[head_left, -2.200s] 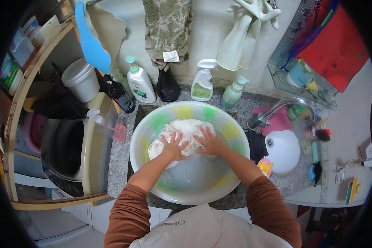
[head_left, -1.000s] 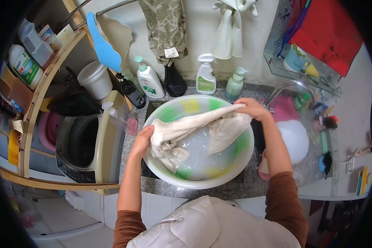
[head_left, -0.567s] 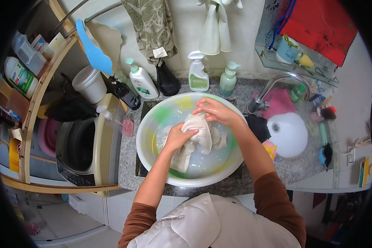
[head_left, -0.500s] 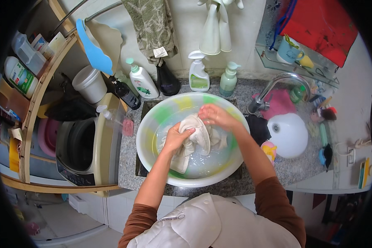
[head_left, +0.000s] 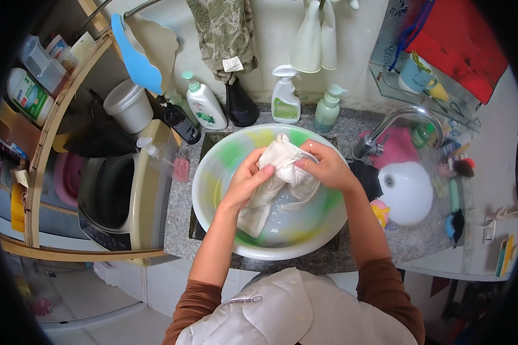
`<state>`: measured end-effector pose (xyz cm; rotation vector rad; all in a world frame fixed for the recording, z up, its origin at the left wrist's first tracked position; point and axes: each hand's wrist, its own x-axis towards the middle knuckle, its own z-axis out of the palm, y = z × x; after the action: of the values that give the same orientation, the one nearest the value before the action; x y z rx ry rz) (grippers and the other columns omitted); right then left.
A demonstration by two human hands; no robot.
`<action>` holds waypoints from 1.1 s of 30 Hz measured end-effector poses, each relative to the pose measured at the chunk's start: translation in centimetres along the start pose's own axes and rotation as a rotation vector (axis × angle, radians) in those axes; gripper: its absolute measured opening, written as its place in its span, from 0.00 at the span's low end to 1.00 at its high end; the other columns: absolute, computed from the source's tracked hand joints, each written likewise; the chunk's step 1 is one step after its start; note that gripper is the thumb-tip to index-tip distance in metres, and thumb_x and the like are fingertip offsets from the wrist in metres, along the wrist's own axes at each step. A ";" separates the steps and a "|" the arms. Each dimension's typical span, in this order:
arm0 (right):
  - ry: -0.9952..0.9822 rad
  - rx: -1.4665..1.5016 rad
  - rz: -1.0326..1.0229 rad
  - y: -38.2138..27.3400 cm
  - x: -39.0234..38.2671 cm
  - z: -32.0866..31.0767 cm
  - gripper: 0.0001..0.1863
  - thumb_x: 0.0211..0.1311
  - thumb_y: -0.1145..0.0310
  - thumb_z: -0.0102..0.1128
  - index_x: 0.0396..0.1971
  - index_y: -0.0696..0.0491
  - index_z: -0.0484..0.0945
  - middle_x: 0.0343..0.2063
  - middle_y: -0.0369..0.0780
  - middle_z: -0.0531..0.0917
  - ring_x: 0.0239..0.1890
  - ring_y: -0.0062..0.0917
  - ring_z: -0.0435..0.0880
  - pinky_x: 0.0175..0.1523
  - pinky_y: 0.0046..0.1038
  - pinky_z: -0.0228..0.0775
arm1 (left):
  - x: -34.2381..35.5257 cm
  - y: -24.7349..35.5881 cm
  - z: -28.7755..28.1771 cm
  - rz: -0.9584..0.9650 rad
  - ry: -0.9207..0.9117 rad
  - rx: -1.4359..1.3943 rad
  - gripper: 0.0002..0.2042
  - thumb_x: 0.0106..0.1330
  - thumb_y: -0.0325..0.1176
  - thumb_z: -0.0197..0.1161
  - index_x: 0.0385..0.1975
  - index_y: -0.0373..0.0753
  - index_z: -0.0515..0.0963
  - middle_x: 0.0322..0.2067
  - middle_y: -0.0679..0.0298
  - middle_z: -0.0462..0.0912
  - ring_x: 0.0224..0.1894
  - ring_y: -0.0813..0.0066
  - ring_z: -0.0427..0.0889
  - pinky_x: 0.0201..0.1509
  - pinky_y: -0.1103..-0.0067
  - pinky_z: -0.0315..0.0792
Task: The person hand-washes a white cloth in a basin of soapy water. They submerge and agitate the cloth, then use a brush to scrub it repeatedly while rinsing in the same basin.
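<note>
A large white basin (head_left: 322, 240) with green and yellow patches holds cloudy water. Over it I hold up a wet cream garment (head_left: 282, 164) with what looks like a zipper along its upper edge. My left hand (head_left: 250, 177) is closed on the garment's left side, thumb on top. On the other side my right hand (head_left: 328, 168) pinches the cloth near the zipper, the thumb pressing a fold. Lower parts of the garment hang down to the water at the basin's near left.
Behind the basin stand a white pump bottle (head_left: 206, 106), a spray bottle (head_left: 285, 98) and a green pump bottle (head_left: 328, 109). A curved faucet (head_left: 400, 118) and a small white washbasin (head_left: 411, 198) are at right. An open top-loading washing machine (head_left: 106, 187) stands left.
My right hand, which was apart from the cloth with fingers spread, now grips the garment. The cloth has been raised and its zippered edge turned upward between both hands.
</note>
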<state>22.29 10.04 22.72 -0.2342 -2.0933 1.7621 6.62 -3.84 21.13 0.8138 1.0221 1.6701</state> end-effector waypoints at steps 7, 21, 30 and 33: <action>0.008 0.071 0.125 4.7 -1.6 0.8 0.12 0.59 0.74 0.51 0.43 0.57 0.71 0.38 0.36 0.75 0.44 0.18 0.71 0.51 0.23 0.62 | 1.0 -3.3 0.7 0.016 0.122 0.303 0.12 0.58 0.32 0.62 0.40 0.34 0.77 0.35 0.66 0.80 0.36 0.82 0.76 0.41 0.84 0.70; 0.574 -0.397 0.579 24.7 1.7 -1.9 0.17 0.61 0.60 0.46 0.33 0.58 0.76 0.32 0.41 0.80 0.36 0.31 0.77 0.45 0.31 0.67 | 2.1 -11.1 -8.6 -0.275 0.538 0.511 0.11 0.56 0.33 0.62 0.35 0.34 0.75 0.29 0.65 0.78 0.31 0.79 0.75 0.36 0.81 0.69; 0.142 0.825 0.735 20.9 4.5 1.1 0.21 0.64 0.56 0.41 0.38 0.58 0.76 0.33 0.45 0.80 0.39 0.32 0.77 0.46 0.31 0.68 | 1.7 -15.2 -11.5 -0.386 0.624 0.610 0.11 0.53 0.32 0.64 0.33 0.32 0.77 0.27 0.62 0.79 0.27 0.77 0.75 0.33 0.80 0.70; 0.211 0.668 0.741 19.0 4.3 0.8 0.21 0.64 0.56 0.41 0.40 0.58 0.75 0.34 0.45 0.80 0.39 0.33 0.77 0.46 0.33 0.68 | 1.5 -16.6 -12.4 -0.420 0.569 0.672 0.12 0.52 0.31 0.65 0.35 0.31 0.77 0.28 0.62 0.80 0.28 0.77 0.76 0.33 0.80 0.70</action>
<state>15.76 14.60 4.93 -1.0310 -1.2223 2.5858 1.87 -2.71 0.94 0.4697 2.0607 1.2033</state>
